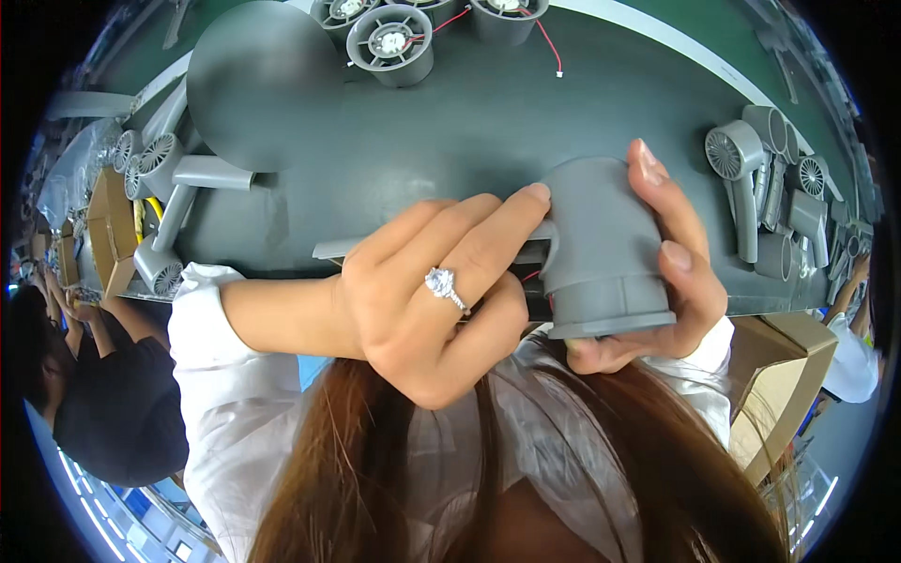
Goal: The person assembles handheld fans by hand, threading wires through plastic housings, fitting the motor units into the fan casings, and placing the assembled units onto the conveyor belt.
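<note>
Between my hands is a grey plastic hair-dryer-shaped housing (pixel 605 225), its barrel upright and its handle pointing left. My left hand (pixel 436 291), wearing a ring, is curled round the handle, with one fingertip against the barrel's side. My right hand (pixel 690 272) grips the barrel from the right, fingers along its side and thumb under the lower rim. A collar with a flared edge sits at the barrel's lower end. A bit of red wire shows beside the barrel near my left fingers; the rest of the handle's inside is hidden.
Round grey fan units (pixel 389 42) with red wires and white connectors stand at the far edge of the dark table (pixel 450 131). Grey housings with handles lie at left (pixel 211 172) and right (pixel 735 150). A cardboard box (pixel 788 375) is at lower right. Other people work on both sides.
</note>
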`<state>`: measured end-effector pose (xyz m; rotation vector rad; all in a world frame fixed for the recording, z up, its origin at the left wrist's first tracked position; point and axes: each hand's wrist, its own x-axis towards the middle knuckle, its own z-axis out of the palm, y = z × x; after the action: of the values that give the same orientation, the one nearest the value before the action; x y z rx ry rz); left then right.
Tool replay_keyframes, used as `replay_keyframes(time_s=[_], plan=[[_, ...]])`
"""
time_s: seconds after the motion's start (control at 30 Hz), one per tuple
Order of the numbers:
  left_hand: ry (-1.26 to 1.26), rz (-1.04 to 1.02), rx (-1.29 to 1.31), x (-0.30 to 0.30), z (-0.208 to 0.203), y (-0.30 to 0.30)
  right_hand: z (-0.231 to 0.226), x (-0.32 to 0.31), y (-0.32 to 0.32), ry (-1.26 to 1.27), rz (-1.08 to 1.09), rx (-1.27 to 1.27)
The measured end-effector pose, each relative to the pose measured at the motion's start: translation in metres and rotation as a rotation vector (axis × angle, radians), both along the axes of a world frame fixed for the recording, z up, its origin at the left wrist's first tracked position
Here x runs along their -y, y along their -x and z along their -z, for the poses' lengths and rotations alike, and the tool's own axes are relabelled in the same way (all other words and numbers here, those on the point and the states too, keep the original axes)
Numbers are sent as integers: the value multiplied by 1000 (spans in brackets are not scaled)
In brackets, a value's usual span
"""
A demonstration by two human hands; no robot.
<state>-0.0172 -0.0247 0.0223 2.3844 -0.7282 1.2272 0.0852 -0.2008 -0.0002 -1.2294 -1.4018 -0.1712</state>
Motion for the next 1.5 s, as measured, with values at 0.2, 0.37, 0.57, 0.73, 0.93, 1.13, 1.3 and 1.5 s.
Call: replay_keyframes(time_s=[0.2, 0.37, 0.57, 0.73, 0.93, 1.13, 1.3, 1.5], plan=[[20, -17, -112, 7, -5, 18, -13, 12, 21, 123, 106, 14], [48, -11, -172, 11, -1, 26, -10, 23, 31, 197, 144, -2], [91, -28, -177, 22, 12, 30, -7, 34, 36, 280, 173, 18], [158, -26, -164, 26, 21, 34, -3, 31, 43, 250, 197, -5], [158, -36, -221, 25, 25, 43, 12, 24, 51, 175, 247, 38], [245, -59, -225, 30, 34, 48, 15, 22, 56, 214, 285, 29], [252, -73, -235, 31, 37, 51, 12, 21, 56, 256, 321, 50], [272, -102, -315, 34, 34, 56, 12, 17, 53, 223, 334, 64]])
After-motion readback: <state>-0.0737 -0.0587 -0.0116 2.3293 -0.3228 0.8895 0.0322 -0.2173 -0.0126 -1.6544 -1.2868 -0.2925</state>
